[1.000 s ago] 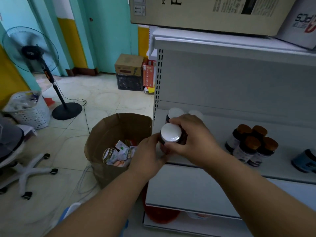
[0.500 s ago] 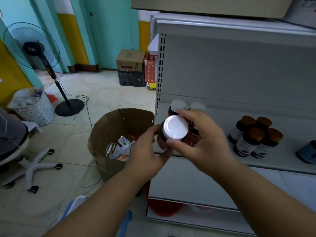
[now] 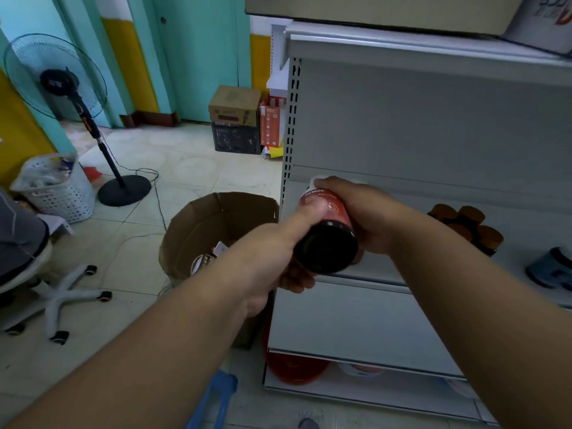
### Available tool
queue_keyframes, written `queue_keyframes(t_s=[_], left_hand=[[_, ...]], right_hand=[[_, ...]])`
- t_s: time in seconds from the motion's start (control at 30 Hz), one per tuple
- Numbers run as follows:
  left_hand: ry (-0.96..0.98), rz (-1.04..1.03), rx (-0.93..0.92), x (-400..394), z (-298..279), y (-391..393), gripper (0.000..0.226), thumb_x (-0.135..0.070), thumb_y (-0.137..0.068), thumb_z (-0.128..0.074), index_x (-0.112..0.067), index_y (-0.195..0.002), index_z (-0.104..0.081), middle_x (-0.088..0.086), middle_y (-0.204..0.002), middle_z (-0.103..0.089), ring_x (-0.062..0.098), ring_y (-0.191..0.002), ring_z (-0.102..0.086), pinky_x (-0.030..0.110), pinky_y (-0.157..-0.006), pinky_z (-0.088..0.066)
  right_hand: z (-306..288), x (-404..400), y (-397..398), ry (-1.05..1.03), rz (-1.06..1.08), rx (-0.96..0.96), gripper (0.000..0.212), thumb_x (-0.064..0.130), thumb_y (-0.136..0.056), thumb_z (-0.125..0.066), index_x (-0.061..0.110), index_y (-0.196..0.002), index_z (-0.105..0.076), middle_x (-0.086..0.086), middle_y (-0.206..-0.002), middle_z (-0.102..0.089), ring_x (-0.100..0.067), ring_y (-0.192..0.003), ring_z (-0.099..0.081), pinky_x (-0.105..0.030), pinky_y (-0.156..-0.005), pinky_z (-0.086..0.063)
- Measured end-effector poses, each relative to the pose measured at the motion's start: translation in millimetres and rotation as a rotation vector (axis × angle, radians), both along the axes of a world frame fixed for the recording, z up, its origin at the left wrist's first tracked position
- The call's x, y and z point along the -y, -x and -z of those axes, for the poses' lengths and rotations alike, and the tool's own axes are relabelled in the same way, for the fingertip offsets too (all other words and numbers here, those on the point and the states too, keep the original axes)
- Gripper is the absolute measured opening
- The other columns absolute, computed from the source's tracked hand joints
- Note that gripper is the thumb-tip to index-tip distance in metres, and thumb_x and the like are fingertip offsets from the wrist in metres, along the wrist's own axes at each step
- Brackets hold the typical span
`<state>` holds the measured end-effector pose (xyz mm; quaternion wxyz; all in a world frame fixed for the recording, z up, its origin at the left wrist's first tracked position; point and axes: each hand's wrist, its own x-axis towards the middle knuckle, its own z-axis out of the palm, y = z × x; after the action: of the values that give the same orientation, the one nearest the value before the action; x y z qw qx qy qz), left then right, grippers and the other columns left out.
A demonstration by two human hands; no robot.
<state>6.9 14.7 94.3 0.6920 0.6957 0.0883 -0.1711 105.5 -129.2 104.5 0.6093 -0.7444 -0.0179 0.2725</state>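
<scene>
- We see the left hand [image 3: 272,252] clamped on the dark round bottle with red label and white cap [image 3: 328,236]: the thumb lies flat along the label and the other fingers [image 3: 297,281] curl under the base end.
- The right hand [image 3: 368,218] is also clamped on it, wrapped round from the frame-right side. Its fingers curl over the cap end, so we only see a sliver of white cap.
- The bottle is at frame centre and tipped over, with its black base facing us and its cap pointing away. It is held in the air at the front edge of the grey metal shelf [image 3: 371,278], at that shelf's frame-left end.
- Right of centre on the same shelf is a cluster of dark jars with brown lids [image 3: 464,221], well apart from the hands.
- At the far right edge is a blue round tub [image 3: 551,267].
- Left of the shelf unit, on the tiled floor, an open brown paper bag [image 3: 216,218] stands just beside the left forearm, with packets inside.
- In the upper left is a black pedestal fan [image 3: 58,82], and a white perforated plastic basket [image 3: 58,190] sits below it.
</scene>
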Motion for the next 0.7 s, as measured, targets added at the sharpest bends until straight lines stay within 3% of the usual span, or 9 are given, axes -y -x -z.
queue_keyframes(t_s=[0.13, 0.27, 0.37, 0.47, 0.53, 0.6, 0.7], left_hand=[[-0.290, 0.007, 0.211, -1.2, 30.6, -11.2, 0.051, -0.051, -0.077, -0.076, -0.037, -0.117, -0.048, -0.010, -0.111, -0.065, 0.011, -0.103, -0.064, 0.034, -0.092, -0.053], [-0.504, 0.029, 0.406, -9.0, 66.8, -36.1, 0.067, -0.050, -0.077, -0.078, -0.041, -0.132, -0.042, -0.020, -0.117, -0.057, -0.004, -0.103, -0.053, 0.014, -0.080, -0.041], [-0.606, -0.006, 0.537, -8.3, 92.5, -57.8, 0.060, -0.048, -0.082, -0.073, -0.035, -0.134, -0.046, -0.013, -0.121, -0.058, -0.003, -0.104, -0.053, 0.013, -0.084, -0.042], [-0.911, 0.020, 0.591, -6.4, 121.1, -73.9, 0.066, -0.054, -0.086, -0.062, -0.022, -0.141, -0.044, 0.001, -0.137, -0.054, 0.019, -0.127, -0.050, 0.037, -0.104, -0.043], [-1.133, 0.117, 0.537, -3.5, 135.3, -75.4, 0.083, -0.064, -0.091, -0.048, -0.014, -0.154, -0.027, 0.009, -0.159, -0.030, 0.026, -0.148, -0.023, 0.040, -0.121, -0.022], [-1.229, 0.199, 0.492, -1.9, 144.5, -74.9, 0.095, -0.075, -0.090, -0.031, -0.011, -0.158, -0.012, 0.011, -0.166, -0.005, 0.025, -0.153, 0.001, 0.041, -0.124, -0.005], [-1.291, 0.287, 0.478, 1.1, 153.3, -73.3, 0.112, -0.086, -0.077, -0.004, -0.009, -0.158, -0.001, 0.012, -0.166, 0.006, 0.023, -0.152, 0.011, 0.043, -0.124, 0.001]], right_hand=[[-21.9, 8.2, -3.0, 0.277, -0.168, 0.406, 0.034, 0.050, -0.083, -0.067, 0.024, -0.105, -0.068, 0.001, -0.095, -0.074, -0.019, -0.086, -0.071, -0.041, -0.084, -0.056], [-36.0, 13.6, -6.7, 0.675, -0.394, 0.675, 0.046, 0.046, -0.074, -0.076, 0.037, -0.117, -0.062, 0.018, -0.107, -0.064, -0.003, -0.095, -0.061, -0.026, -0.079, -0.051], [-21.5, 12.1, -12.3, 0.785, -0.369, 0.859, 0.055, 0.043, -0.075, -0.075, 0.029, -0.125, -0.058, 0.011, -0.117, -0.061, -0.009, -0.101, -0.058, -0.027, -0.085, -0.049], [1.0, 14.6, -21.4, 0.782, -0.297, 0.952, 0.055, 0.041, -0.079, -0.074, 0.022, -0.128, -0.055, 0.005, -0.121, -0.057, -0.011, -0.106, -0.052, -0.024, -0.083, -0.038], [14.1, 15.9, -27.9, 0.804, -0.266, 0.977, 0.053, 0.043, -0.082, -0.069, 0.019, -0.127, -0.056, 0.002, -0.118, -0.056, -0.013, -0.106, -0.050, -0.023, -0.081, -0.032], [26.6, 16.8, -33.5, 0.876, -0.280, 1.029, 0.052, 0.048, -0.084, -0.064, 0.019, -0.127, -0.057, 0.000, -0.114, -0.057, -0.018, -0.106, -0.049, -0.026, -0.080, -0.030], [40.4, 18.2, -37.2, 0.944, -0.295, 1.066, 0.053, 0.049, -0.088, -0.059, 0.019, -0.131, -0.055, -0.002, -0.118, -0.057, -0.022, -0.109, -0.046, -0.029, -0.083, -0.032]])
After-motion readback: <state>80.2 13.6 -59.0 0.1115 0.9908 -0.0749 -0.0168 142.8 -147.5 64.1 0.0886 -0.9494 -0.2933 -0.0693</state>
